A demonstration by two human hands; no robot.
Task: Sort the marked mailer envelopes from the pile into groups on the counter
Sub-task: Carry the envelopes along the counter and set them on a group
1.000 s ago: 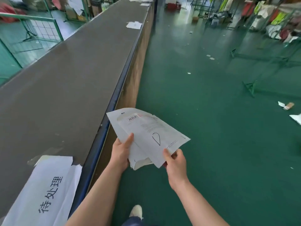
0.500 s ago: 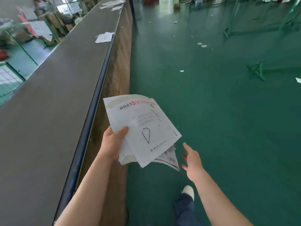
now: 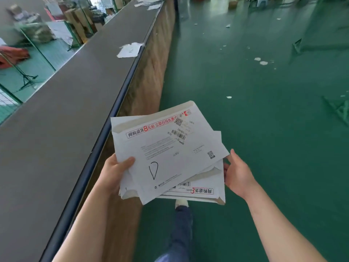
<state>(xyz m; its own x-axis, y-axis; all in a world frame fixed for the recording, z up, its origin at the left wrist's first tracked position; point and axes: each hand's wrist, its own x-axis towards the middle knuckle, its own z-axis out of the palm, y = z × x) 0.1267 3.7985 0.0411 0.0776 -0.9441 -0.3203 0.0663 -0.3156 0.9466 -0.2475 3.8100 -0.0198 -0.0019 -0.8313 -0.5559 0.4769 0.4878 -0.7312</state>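
A left hand [image 3: 113, 173] is gripping a stack of envelopes [image 3: 170, 154], thumb on top; the right hand [image 3: 238, 173], fingers relaxed, is touching the stack's edge beside a counter [image 3: 62, 114].

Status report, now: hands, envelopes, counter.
Left hand grips envelope stack, D-marked one on top. Right hand open, fingers at stack's right edge. Counter alongside, envelope group ahead. Nothing blocking.

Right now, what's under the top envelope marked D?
Under the top envelope: more mailer envelopes, one showing a red-printed strip. Left hand grips the stack. Their count and marks are covered.
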